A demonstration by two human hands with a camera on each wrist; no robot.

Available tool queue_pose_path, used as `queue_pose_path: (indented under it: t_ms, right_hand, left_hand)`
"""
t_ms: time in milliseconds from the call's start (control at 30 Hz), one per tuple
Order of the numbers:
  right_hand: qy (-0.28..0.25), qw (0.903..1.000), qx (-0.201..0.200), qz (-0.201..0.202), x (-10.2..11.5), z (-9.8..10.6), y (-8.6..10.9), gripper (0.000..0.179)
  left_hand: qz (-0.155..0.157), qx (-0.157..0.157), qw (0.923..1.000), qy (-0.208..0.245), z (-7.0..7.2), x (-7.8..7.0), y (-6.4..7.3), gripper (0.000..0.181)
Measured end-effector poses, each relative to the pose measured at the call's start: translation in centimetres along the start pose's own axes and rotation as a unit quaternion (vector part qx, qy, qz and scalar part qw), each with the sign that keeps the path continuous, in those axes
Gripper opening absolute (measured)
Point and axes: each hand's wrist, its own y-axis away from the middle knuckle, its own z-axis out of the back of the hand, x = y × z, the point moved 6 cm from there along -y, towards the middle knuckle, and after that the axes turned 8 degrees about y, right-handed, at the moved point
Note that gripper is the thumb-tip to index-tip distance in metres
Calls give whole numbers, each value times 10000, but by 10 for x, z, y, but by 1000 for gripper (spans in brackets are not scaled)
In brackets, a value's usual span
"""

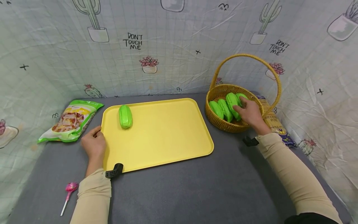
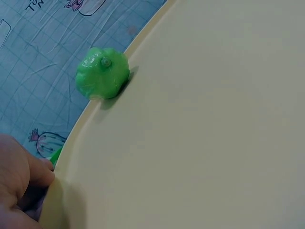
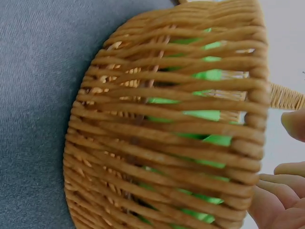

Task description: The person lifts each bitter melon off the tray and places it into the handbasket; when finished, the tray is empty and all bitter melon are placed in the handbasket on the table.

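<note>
At the left edge of a yellow tray [image 1: 162,133], my left hand [image 1: 94,144] holds the rim between thumb and curled fingers. One glossy green ridged vegetable [image 1: 126,116], longish with a stub at its end, lies on the tray near its back left corner. My right hand [image 1: 250,113] reaches over the rim of a wicker basket [image 1: 223,124], thumb and fingers apart above the vegetables inside. Several more green vegetables [image 1: 224,109] lie side by side in there. Through the weave in the right wrist view, green patches [image 3: 209,114] show; the right fingertips are partly hidden.
A green and white food bag [image 1: 72,119] lies left of the tray. Nearer the front left is a pink lollipop [image 1: 70,189]. A yellow and blue package [image 1: 274,121] sits behind the basket's right side, partly hidden. The basket's tall handle [image 1: 246,55] arches upward.
</note>
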Motion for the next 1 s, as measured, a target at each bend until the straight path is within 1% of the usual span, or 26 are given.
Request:
queue_pose_path:
  t_ms: [133,233,333,467,600,733,1000]
  right_hand:
    - [-59,9998,-106,170,10,-1,3,71]
    - [-146,9991,-202,338,21,-2,5,68]
    - [-327,9975,-304,541,38,-5,6,67]
    - [-741,9933,-350,810,63,-11,6,68]
    - [-997,9892,-232,1053,89,-22,4,70]
    - [-1073,9862,-90,1254,113,-35,2,70]
    - [-1376,9785,317,1505,148,-69,-1,70]
  left_hand:
    - [14,-13,10000,-5,1,1,0,40]
    - [40,-7,10000,0,2,2,0,40]
    - [69,4,10000,17,3,3,-1,40]
    - [84,-8,10000,-1,3,2,-2,41]
    - [99,-17,9999,28,2,0,-2,41]
    - [96,-17,9999,71,2,-2,-2,40]
    - [87,-19,10000,12,2,-3,-4,41]
